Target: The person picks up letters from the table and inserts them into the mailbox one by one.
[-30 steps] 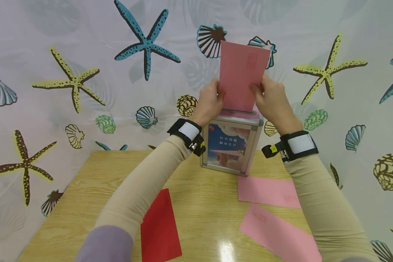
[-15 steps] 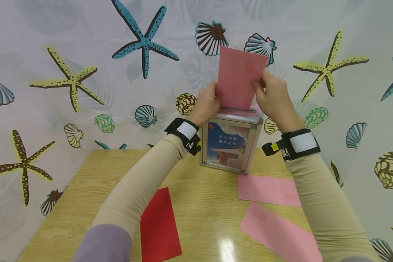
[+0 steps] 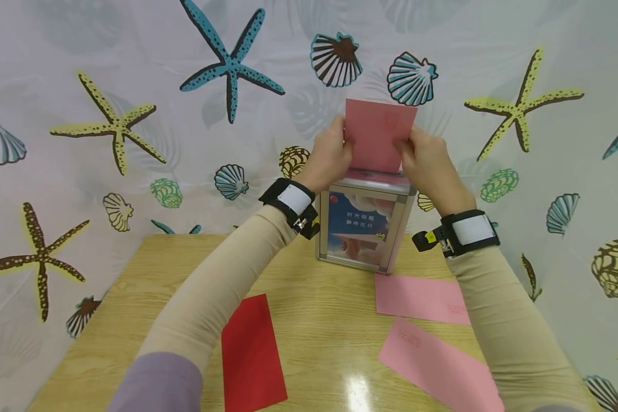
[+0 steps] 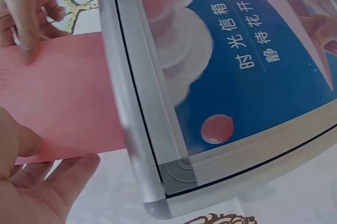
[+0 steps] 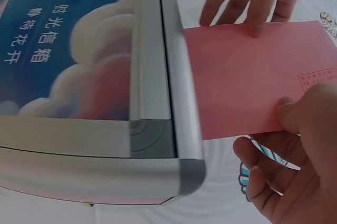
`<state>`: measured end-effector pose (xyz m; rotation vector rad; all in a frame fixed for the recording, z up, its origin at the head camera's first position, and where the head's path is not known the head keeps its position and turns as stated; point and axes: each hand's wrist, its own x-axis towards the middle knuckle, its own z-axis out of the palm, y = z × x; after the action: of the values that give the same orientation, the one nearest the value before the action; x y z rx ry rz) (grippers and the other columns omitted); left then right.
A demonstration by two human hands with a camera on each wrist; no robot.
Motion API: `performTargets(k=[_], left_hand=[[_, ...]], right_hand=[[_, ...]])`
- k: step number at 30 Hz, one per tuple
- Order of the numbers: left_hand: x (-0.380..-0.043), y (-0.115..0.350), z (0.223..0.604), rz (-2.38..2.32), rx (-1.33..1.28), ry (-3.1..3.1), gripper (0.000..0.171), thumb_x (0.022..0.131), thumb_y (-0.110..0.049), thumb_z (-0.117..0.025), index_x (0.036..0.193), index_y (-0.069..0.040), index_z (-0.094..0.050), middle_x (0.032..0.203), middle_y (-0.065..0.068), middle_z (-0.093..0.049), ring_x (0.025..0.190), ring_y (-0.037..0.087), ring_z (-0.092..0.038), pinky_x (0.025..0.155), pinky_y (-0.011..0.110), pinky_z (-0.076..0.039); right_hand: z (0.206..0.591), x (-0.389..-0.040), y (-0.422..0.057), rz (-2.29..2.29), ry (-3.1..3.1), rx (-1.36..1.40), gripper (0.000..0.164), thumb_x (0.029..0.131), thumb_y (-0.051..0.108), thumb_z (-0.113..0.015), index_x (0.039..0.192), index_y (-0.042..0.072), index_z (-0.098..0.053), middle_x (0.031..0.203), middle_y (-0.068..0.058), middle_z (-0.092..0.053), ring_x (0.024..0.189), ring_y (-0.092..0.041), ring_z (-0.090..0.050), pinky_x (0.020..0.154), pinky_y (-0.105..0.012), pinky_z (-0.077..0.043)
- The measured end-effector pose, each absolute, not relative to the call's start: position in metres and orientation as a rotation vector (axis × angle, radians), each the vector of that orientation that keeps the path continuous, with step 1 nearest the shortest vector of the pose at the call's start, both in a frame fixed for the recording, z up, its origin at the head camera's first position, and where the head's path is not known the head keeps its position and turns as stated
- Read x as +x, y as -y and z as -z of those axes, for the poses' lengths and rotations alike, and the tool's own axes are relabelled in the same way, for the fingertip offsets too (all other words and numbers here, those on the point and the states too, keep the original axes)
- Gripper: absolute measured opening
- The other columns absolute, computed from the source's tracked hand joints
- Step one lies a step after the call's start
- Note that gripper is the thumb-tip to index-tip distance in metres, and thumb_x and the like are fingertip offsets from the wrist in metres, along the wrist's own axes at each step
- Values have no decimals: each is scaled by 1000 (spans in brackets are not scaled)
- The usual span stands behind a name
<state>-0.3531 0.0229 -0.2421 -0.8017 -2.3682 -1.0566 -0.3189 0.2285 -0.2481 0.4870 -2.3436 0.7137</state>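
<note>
A pink envelope (image 3: pixel 377 134) stands upright over the slotted top of a metal-framed letter box (image 3: pixel 363 226), its lower end at the slot. My left hand (image 3: pixel 331 153) pinches the envelope's left edge, thumb in front. On the right edge, my right hand (image 3: pixel 428 163) pinches it the same way. Both wrist views show the pink envelope (image 4: pixel 63 97) against the box's silver top frame (image 5: pixel 181 76). How deep the lower end sits inside the box is hidden.
Two more pink envelopes (image 3: pixel 422 298) lie on the wooden table (image 3: pixel 319 320), right of and in front of the box. A red envelope (image 3: pixel 254 355) lies at the left, partly behind my left sleeve. A patterned cloth (image 3: pixel 268 131) hangs behind.
The upright envelope has sunk lower toward the box, so less of it shows above the slot. Both hands keep hold of its edges. The box and the lying envelopes stay put.
</note>
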Motion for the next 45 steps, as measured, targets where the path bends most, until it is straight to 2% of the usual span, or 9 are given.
performTargets(k=[3, 6, 10, 16, 25, 30, 34, 40, 45], left_hand=[[-352, -23, 240, 1057, -797, 2373, 19, 108, -7, -46, 123, 3, -51, 113, 19, -67, 102, 28, -71, 83, 34, -57], [-353, -23, 241, 1061, -788, 2385, 18, 107, -7, -48, 123, 2, -52, 115, 20, -68, 105, 28, -70, 85, 34, -57], [-353, -22, 243, 1057, -778, 2403, 18, 107, -7, -49, 122, 2, -53, 117, 20, -69, 108, 28, -71, 87, 34, -58], [-353, -20, 245, 1054, -768, 2412, 21, 107, -7, -49, 126, 1, -53, 122, 21, -69, 112, 29, -71, 89, 35, -59], [-355, -17, 251, 1058, -786, 2442, 26, 108, -7, -46, 132, 2, -50, 125, 22, -68, 113, 30, -71, 90, 35, -59], [-354, -14, 249, 1089, -801, 2425, 23, 106, -5, -50, 128, 1, -50, 118, 20, -69, 102, 28, -73, 82, 33, -60], [-354, -13, 245, 1058, -815, 2394, 21, 104, -3, -53, 125, 1, -52, 120, 19, -68, 103, 26, -71, 83, 31, -59], [-352, -14, 242, 1041, -855, 2380, 20, 105, -4, -54, 124, 0, -55, 105, 19, -69, 84, 24, -65, 71, 30, -50], [-356, -14, 245, 981, -861, 2392, 14, 105, -5, -53, 116, 0, -61, 114, 17, -70, 97, 24, -67, 81, 33, -52]], right_hand=[[255, -319, -231, -710, 2374, 473, 27, 108, 17, -51, 107, -8, -61, 92, -25, -66, 81, -36, -61, 73, -48, -48], [258, -319, -231, -722, 2383, 473, 23, 107, 16, -53, 104, -6, -60, 88, -23, -65, 79, -35, -60, 71, -46, -46], [256, -318, -231, -764, 2355, 483, 20, 105, 14, -55, 106, -6, -61, 92, -25, -71, 86, -37, -67, 76, -46, -48], [246, -315, -228, -784, 2266, 511, 20, 104, 12, -56, 110, -6, -63, 95, -24, -73, 91, -37, -71, 76, -43, -49], [244, -313, -228, -760, 2214, 529, 16, 104, 11, -58, 101, -5, -61, 85, -20, -70, 81, -30, -68, 70, -22, -41], [249, -316, -229, -738, 2248, 549, 15, 104, 8, -58, 99, -5, -60, 84, -20, -68, 79, -30, -65, 70, -31, -44], [254, -318, -230, -744, 2305, 560, 14, 103, 8, -59, 98, -5, -61, 88, -21, -69, 82, -32, -64, 75, -42, -48], [260, -318, -231, -739, 2362, 542, 15, 103, 9, -58, 98, -5, -60, 87, -22, -68, 81, -33, -63, 75, -46, -48], [260, -317, -232, -760, 2364, 524, 17, 103, 11, -59, 109, -5, -63, 94, -23, -72, 88, -34, -68, 79, -47, -51]])
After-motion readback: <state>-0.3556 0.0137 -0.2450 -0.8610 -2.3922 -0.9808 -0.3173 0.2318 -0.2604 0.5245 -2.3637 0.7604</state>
